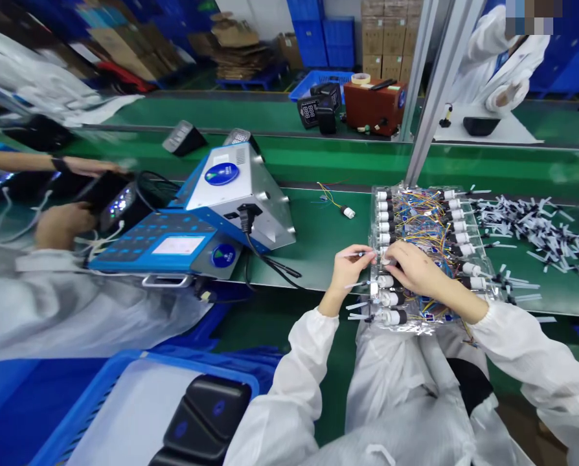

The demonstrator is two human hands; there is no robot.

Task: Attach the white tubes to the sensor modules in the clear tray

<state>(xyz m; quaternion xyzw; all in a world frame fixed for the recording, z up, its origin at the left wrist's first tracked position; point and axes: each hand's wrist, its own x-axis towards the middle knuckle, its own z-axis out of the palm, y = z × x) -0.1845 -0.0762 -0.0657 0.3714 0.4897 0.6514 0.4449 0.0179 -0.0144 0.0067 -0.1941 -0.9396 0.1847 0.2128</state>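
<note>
Pinching work: I judge it is best to keep the white cylinder (385, 256) steady, with light pressure, so its wires (418, 238) are not pulled.
Left hand (348, 266): nearly closed, pinching what looks to me like a pale strip (350, 254).
Right hand (417, 268): fingers curled, gripping the white cylinder.
White cylinder: in the left row, on clear plastic (418, 329) at the table (318, 243) edge.

Your sleeves (304, 369) are white and your desk (313, 249) is green. Your cylindrical parts (394, 316) are white and black, their wires (432, 244) yellow, red and blue. You also have a blue basket (86, 406).
</note>
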